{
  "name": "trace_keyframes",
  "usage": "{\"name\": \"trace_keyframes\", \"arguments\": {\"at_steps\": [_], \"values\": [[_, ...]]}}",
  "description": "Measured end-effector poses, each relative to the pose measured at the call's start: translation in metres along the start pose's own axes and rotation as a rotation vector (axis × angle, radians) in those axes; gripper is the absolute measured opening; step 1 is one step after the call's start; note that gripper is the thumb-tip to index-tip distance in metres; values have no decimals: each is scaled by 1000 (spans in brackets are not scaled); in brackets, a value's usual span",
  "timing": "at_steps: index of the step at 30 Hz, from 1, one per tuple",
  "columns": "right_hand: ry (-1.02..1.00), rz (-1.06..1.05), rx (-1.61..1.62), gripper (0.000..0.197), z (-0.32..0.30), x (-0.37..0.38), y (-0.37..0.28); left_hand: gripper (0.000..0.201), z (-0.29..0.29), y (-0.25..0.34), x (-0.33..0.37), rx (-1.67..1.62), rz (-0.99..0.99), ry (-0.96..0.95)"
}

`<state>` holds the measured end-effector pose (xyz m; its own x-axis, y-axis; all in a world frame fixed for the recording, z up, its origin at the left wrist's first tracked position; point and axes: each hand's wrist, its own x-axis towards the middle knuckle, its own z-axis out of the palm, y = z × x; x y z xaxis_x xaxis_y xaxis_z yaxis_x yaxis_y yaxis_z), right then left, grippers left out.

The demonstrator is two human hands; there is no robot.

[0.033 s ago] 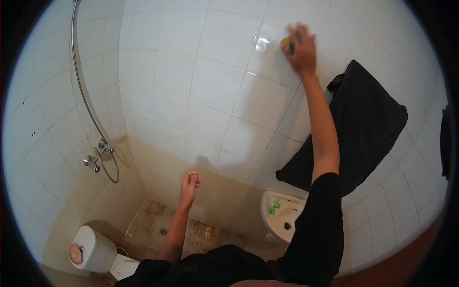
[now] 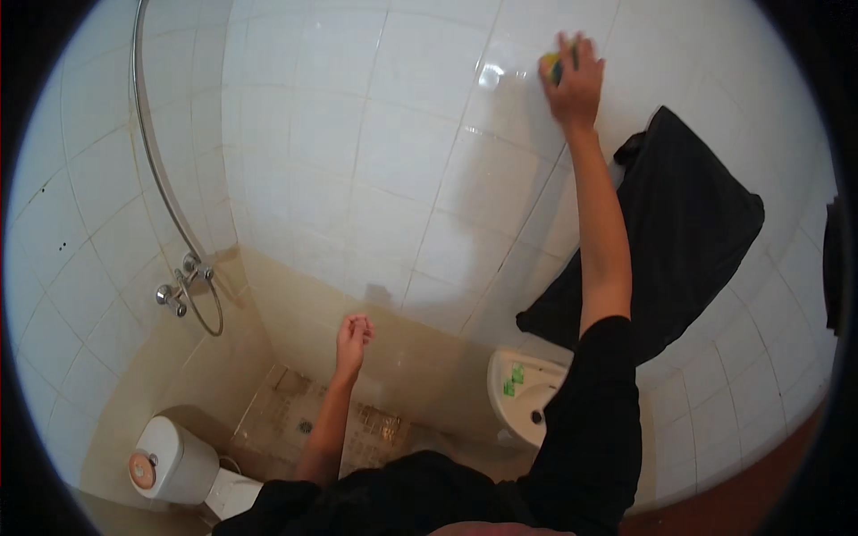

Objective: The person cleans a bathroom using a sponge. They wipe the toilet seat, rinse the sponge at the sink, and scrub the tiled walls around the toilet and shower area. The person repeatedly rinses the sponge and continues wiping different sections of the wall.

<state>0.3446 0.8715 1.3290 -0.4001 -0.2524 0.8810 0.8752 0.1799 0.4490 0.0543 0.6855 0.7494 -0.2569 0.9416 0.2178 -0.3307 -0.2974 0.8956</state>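
Observation:
High on the white tiled wall, my right hand presses a yellow and dark green sponge to the tiles. Its fingers reach over the sponge and cover much of it. A wet, shiny patch glints on the tiles just left of that hand. My left hand hangs in the air before the lower wall, fingers loosely curled in, and nothing shows in them. Beside my right forearm hangs a black cloth, partly behind the arm.
A small white corner sink with green stickers sits below my right arm, which partly hides it. At left are a chrome shower valve with its hose. A white toilet stands lower left, near the floor drain.
My right hand has slid a little up and to the right on the wall, with the sponge under it. The left hand has hardly moved.

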Motion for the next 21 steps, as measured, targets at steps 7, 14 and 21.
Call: {"name": "trace_keyframes", "arguments": {"at_steps": [7,14,21], "values": [[-202,-403,233,59,1,-55,-33,19,32,39,22,62,70,-93],[-103,-198,70,50,-25,-39,17,21,84,124,90,247,347,-294],[-160,-188,108,51,-25,-45,8,23,171,216,150,406,697,-337]]}}
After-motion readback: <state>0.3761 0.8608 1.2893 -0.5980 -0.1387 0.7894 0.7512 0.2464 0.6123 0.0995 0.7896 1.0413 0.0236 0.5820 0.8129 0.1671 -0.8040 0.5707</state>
